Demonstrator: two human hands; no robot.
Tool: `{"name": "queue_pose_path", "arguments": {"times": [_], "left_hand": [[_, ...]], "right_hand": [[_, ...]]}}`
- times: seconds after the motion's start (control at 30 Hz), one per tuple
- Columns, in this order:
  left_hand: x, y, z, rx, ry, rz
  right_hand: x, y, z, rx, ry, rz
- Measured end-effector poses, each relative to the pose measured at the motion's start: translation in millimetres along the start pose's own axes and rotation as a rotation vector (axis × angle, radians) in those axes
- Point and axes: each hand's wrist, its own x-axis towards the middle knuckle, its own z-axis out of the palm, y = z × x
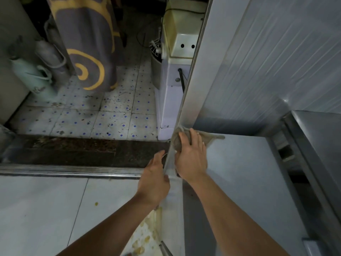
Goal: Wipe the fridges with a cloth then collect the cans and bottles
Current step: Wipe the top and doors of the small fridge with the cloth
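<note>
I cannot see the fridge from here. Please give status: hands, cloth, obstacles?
Right hand presses cloth on fridge door. Left hand grips door edge. No cans visible.

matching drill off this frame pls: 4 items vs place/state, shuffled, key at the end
Items:
1. cloth
2. left hand
3. curtain
4. mixer

Place or state:
A. grips the fridge door edge from the outer side
B. hangs down to the tiled floor, grey with yellow swirls
C. stands on the floor behind the door edge
D. pressed against the door under the right hand

Pairs: 1-D, 2-A, 3-B, 4-C
</note>
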Motion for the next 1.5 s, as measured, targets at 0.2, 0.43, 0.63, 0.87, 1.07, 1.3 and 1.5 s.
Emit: {"name": "queue_pose_path", "arguments": {"times": [0.2,0.43,0.63,0.87,1.07,1.3,1.5], "left_hand": [[14,0,3,0.030,0.004,-0.004],[25,22,13,0.025,-0.020,0.059],[37,42,29,0.213,-0.071,0.122],[32,60,35,0.366,-0.059,-0.012],[29,69,39,0.434,-0.043,-0.093],[30,69,46,0.473,-0.047,-0.109],[32,71,48,0.505,-0.052,-0.131]], "right_hand": [[31,5,-2,-0.005,0.032,-0.051],[32,56,-16,0.041,0.041,-0.090],[37,126,-41,-0.020,0.088,0.315],[23,70,-20,-0.005,0.027,-0.162],[31,140,-47,0.021,0.085,-0.024],[37,227,-75,0.162,0.063,0.334],[17,224,-68,0.131,0.084,0.340]]}}
